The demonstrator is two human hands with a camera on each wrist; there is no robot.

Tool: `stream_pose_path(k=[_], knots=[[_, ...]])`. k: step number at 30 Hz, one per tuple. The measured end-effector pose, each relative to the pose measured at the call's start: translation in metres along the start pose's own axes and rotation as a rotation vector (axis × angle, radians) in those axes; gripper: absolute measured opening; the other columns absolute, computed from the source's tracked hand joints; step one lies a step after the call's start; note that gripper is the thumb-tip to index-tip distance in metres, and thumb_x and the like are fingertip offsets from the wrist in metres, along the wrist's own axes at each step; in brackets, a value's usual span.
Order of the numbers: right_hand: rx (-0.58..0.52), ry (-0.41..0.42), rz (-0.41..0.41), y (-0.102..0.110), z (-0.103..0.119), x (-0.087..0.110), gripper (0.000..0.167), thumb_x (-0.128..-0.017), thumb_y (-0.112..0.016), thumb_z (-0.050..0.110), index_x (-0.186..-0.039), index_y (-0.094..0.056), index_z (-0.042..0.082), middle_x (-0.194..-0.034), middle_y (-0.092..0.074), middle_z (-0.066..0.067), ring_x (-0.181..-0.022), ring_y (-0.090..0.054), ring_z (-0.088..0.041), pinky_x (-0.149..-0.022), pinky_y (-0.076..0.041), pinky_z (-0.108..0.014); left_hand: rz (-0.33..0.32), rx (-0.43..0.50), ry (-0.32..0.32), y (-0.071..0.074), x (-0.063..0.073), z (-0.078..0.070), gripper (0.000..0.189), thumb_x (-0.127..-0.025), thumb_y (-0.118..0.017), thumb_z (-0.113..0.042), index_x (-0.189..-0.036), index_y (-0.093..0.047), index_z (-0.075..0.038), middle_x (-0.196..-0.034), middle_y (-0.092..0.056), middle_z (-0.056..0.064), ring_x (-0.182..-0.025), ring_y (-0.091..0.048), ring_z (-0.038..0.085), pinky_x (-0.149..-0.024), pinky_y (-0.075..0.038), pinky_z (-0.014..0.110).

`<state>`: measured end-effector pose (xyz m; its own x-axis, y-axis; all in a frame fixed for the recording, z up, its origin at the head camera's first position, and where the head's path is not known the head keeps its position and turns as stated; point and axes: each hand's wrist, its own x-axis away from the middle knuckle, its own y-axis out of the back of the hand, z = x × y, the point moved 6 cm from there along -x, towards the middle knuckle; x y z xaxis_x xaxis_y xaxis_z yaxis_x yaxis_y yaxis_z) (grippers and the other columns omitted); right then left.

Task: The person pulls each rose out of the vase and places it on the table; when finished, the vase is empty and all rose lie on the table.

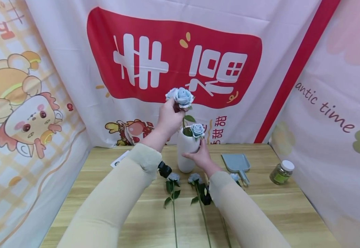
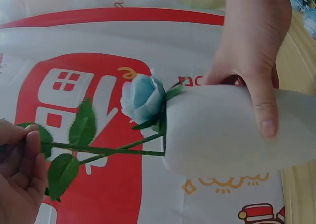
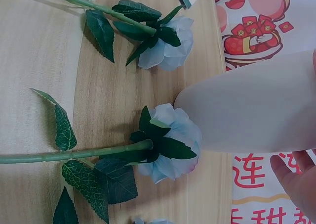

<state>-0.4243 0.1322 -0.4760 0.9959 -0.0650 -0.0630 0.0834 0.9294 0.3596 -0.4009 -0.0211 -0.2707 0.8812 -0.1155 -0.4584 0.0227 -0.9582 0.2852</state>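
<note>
A white vase [image 1: 186,156] stands on the wooden table [image 1: 142,213], gripped round its side by my right hand [image 1: 203,155]; thumb and fingers lie on opposite sides in the left wrist view. Above its mouth my left hand [image 1: 171,117] pinches a green stem [image 2: 106,149] just below a pale blue rose [image 1: 183,98]. A second bloom [image 1: 172,93] shows beside that one, partly hidden. Two stems cross at the vase's mouth in the left wrist view. Another blue rose [image 1: 197,130] leans over the rim, its head close above my right hand.
Several blue roses [image 1: 174,177] lie on the table before the vase, stems toward me. To the right are a grey dustpan [image 1: 236,162] and a lidded jar [image 1: 281,173]. A card [image 1: 119,159] lies left. Printed cloths [image 1: 74,41] hang around the table.
</note>
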Motion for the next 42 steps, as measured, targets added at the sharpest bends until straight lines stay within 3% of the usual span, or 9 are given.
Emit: stream_pose_path(k=[4,8,12,18,26,34,38,42], knots=[[-0.003,0.01,0.003,0.0,0.002,0.002,0.097,-0.071,-0.091,0.018,-0.146,-0.03,0.017,-0.14,-0.042,-0.009,-0.126,-0.048,-0.033,-0.106,-0.039,-0.052,0.075,-0.025,0.063,-0.006,0.001,0.012,0.031,-0.097,-0.064,-0.011,-0.128,-0.059,-0.009,-0.118,-0.065,0.004,-0.108,-0.062,0.018,-0.095,-0.051,0.033],[-0.005,0.02,0.001,0.0,0.002,0.001,0.097,-0.072,-0.091,0.018,-0.147,-0.03,0.017,-0.141,-0.041,-0.01,-0.127,-0.047,-0.033,-0.106,-0.039,-0.051,0.099,0.019,0.086,-0.009,0.001,0.019,0.032,-0.099,-0.061,-0.013,-0.13,-0.055,-0.011,-0.106,-0.068,0.002,-0.103,-0.063,0.017,-0.097,-0.05,0.033],[0.0,0.025,-0.002,0.0,0.001,0.0,0.096,-0.071,-0.09,0.017,-0.146,-0.03,0.016,-0.141,-0.042,-0.01,-0.127,-0.047,-0.032,-0.106,-0.039,-0.051,0.04,0.078,0.056,-0.007,0.001,0.02,0.043,-0.096,-0.065,-0.012,-0.136,-0.049,-0.013,-0.112,-0.067,0.001,-0.102,-0.065,0.014,-0.095,-0.05,0.032],[0.0,0.013,-0.004,0.0,0.0,0.0,0.093,-0.071,-0.091,0.018,-0.143,-0.032,0.016,-0.138,-0.044,-0.009,-0.125,-0.049,-0.032,-0.105,-0.04,-0.05,-0.071,-0.002,-0.02,0.002,0.004,0.013,0.034,-0.095,-0.067,-0.009,-0.129,-0.064,-0.008,-0.121,-0.068,0.004,-0.109,-0.063,0.016,-0.093,-0.051,0.03],[0.004,0.033,-0.007,0.0,-0.001,-0.002,0.095,-0.07,-0.091,0.014,-0.144,-0.031,0.014,-0.141,-0.043,-0.011,-0.127,-0.047,-0.033,-0.106,-0.039,-0.05,-0.002,-0.011,-0.019,-0.004,0.004,0.011,0.027,-0.097,-0.063,-0.008,-0.124,-0.068,-0.005,-0.111,-0.07,0.007,-0.098,-0.063,0.02,-0.088,-0.055,0.034],[0.02,0.003,-0.002,0.0,-0.004,-0.003,0.096,-0.071,-0.091,0.02,-0.145,-0.031,0.017,-0.14,-0.044,-0.009,-0.127,-0.048,-0.031,-0.107,-0.038,-0.05,0.0,0.022,0.01,-0.004,0.005,0.013,0.035,-0.094,-0.069,-0.011,-0.128,-0.067,-0.009,-0.123,-0.068,0.002,-0.115,-0.061,0.016,-0.095,-0.051,0.035],[0.018,0.01,0.001,0.0,-0.003,-0.003,0.096,-0.071,-0.091,0.02,-0.145,-0.03,0.017,-0.141,-0.044,-0.009,-0.128,-0.046,-0.031,-0.107,-0.038,-0.05,0.008,0.003,-0.014,-0.004,0.004,0.012,0.025,-0.096,-0.062,-0.004,-0.12,-0.07,-0.004,-0.111,-0.071,0.008,-0.105,-0.062,0.021,-0.094,-0.052,0.038],[0.012,0.016,0.005,0.0,-0.002,-0.002,0.097,-0.071,-0.091,0.019,-0.146,-0.029,0.017,-0.142,-0.043,-0.009,-0.129,-0.045,-0.032,-0.107,-0.037,-0.05,-0.002,0.01,-0.002,-0.004,0.005,0.013,0.025,-0.095,-0.066,-0.009,-0.12,-0.071,-0.006,-0.111,-0.071,0.006,-0.106,-0.062,0.02,-0.093,-0.052,0.037]])
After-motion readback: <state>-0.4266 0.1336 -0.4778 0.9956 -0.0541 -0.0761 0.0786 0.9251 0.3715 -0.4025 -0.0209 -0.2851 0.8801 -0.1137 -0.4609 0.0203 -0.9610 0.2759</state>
